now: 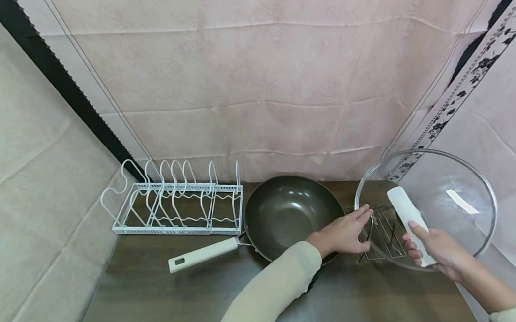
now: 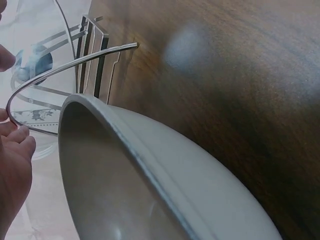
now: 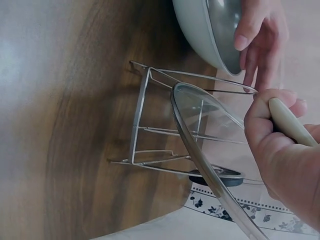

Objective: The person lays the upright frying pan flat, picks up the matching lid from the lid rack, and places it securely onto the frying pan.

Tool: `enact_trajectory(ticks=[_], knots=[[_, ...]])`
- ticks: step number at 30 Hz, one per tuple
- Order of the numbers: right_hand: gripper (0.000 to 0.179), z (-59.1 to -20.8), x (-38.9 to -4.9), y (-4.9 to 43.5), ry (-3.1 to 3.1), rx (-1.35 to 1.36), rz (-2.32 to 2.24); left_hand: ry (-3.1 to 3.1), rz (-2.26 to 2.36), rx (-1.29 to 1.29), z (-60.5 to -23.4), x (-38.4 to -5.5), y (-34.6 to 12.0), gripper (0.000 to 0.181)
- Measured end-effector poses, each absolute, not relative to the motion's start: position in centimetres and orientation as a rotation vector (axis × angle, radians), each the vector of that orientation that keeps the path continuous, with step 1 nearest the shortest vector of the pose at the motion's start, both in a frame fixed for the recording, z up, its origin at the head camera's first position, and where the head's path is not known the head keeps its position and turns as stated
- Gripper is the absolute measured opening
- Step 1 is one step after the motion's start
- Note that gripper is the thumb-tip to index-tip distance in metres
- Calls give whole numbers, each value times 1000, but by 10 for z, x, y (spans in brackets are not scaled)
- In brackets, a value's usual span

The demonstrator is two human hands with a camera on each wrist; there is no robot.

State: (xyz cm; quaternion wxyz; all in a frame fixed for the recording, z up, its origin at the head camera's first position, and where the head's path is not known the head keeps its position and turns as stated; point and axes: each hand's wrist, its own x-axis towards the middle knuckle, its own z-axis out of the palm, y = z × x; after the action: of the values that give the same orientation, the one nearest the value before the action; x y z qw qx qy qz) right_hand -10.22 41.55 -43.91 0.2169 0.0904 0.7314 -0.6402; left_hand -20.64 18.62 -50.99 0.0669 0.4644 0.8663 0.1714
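My right hand [image 1: 441, 248] grips the white handle [image 1: 410, 223] of a large clear glass lid [image 1: 459, 183], which is tilted over a metal wire rack [image 1: 389, 236]. In the right wrist view, the lid's metal rim [image 3: 200, 157] overlaps the rack frame [image 3: 141, 110]. My left hand [image 1: 344, 232] reaches across the wok, thumb spread from extended fingers. In the left wrist view, its fingertips [image 2: 17, 134] are right at the rack's curved wire [image 2: 55, 68]. The wok [image 1: 283, 218], dark inside and pale outside, stands left of the rack, its cream handle [image 1: 203, 254] pointing left.
A white wire dish rack [image 1: 178, 230] stands left of the wok at the back of the brown wooden table [image 1: 160, 305]. Cloth curtains [image 1: 244, 83] hang behind and at both sides. The table's right edge runs close beneath the lid.
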Motion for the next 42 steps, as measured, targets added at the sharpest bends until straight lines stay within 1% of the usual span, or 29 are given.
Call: enact_trajectory(ticks=[6,14,26,42], knots=[[47,-430,-101,418,2070,249,-1766,2611,506,1389,-507,-207,187,88],[49,-421,-98,421,2107,289,-1757,2635,487,1371,-502,-203,183,85],[50,-406,-97,427,2099,247,-1789,2653,529,1384,-488,-201,177,86],[48,-390,-97,431,2128,199,-1814,2632,628,1413,-466,-198,150,85]])
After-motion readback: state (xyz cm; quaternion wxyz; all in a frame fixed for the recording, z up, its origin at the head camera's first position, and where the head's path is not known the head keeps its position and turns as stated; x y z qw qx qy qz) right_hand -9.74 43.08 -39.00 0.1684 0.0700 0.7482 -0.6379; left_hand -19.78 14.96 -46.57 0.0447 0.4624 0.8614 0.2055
